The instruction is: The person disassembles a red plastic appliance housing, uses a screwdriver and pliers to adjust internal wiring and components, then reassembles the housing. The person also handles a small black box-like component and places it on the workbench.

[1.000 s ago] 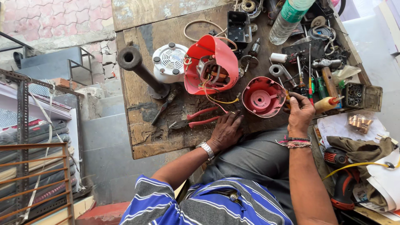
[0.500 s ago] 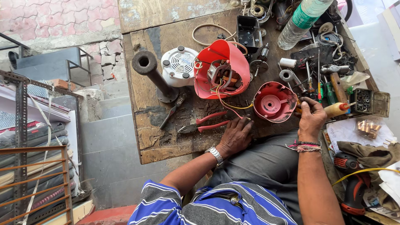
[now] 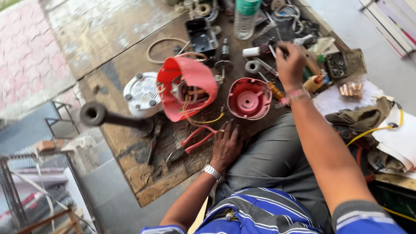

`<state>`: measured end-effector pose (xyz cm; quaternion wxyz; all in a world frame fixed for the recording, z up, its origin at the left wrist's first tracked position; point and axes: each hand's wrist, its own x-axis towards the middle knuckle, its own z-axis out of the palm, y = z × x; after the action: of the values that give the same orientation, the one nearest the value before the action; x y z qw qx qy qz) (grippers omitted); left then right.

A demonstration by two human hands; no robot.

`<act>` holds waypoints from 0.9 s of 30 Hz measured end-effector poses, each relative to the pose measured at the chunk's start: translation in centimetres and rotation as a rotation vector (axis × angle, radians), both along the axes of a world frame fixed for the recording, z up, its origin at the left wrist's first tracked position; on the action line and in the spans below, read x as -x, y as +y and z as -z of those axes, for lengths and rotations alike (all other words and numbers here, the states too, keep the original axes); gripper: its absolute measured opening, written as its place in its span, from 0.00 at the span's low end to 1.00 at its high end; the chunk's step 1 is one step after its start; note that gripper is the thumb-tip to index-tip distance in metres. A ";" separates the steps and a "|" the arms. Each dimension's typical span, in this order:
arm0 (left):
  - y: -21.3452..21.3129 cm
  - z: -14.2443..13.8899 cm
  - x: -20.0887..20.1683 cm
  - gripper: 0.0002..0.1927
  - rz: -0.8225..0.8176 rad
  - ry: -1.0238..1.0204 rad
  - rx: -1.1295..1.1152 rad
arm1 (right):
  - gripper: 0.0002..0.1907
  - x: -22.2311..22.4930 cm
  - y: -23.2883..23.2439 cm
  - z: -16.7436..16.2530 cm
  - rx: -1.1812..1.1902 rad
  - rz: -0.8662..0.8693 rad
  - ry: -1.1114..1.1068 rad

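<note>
Worn wooden bench [image 3: 143, 182], cluttered. Left hand [image 3: 226, 145] flat, fingers spread, empty, resting at near edge touching red-handled pliers [image 3: 190, 145]. Right hand [image 3: 289, 63] reaches far-right into tool pile, fingers curled; grasp unclear. Round red housing [image 3: 249, 99] sits between hands. Best to lift one tool cleanly, avoid snagging wires.

A clear plastic bottle [image 3: 246, 19] stands beyond a white fan cover [image 3: 141, 94].

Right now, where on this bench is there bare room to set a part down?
The bare wooden bench top at far left, beyond the white fan cover, is free. So is the near edge below the red-handled pliers, beside the left hand. Around the right hand and the red round housing, tools crowd everything.
</note>
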<state>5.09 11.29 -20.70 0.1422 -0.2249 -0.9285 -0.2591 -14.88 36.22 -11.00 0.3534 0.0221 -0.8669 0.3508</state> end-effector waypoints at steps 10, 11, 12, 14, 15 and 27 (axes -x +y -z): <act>1.2 -0.3 1.0 0.28 -0.019 -0.011 0.082 | 0.06 11.7 4.1 -3.0 -0.006 0.462 -0.581; 1.2 -0.2 1.2 0.28 -0.012 -0.011 0.080 | 0.09 12.2 4.4 -3.2 -0.044 0.459 -0.586; 1.3 -0.2 1.3 0.28 -0.006 -0.011 0.077 | 0.12 12.7 4.7 -3.3 -0.083 0.454 -0.591; 1.4 0.0 1.4 0.28 -0.008 -0.019 0.077 | 0.19 13.5 4.9 -3.5 -0.127 0.479 -0.619; 1.4 0.0 1.5 0.28 -0.009 -0.020 0.079 | 0.23 13.9 4.9 -3.5 -0.131 0.508 -0.638; 1.5 0.9 1.3 0.25 -0.037 -0.037 0.082 | 0.11 15.8 3.6 -2.7 0.238 0.319 -0.513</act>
<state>3.75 12.79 -21.60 0.1202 -0.2087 -0.9448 -0.2221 -30.71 39.78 -8.27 0.1741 -0.2447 -0.8731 0.3840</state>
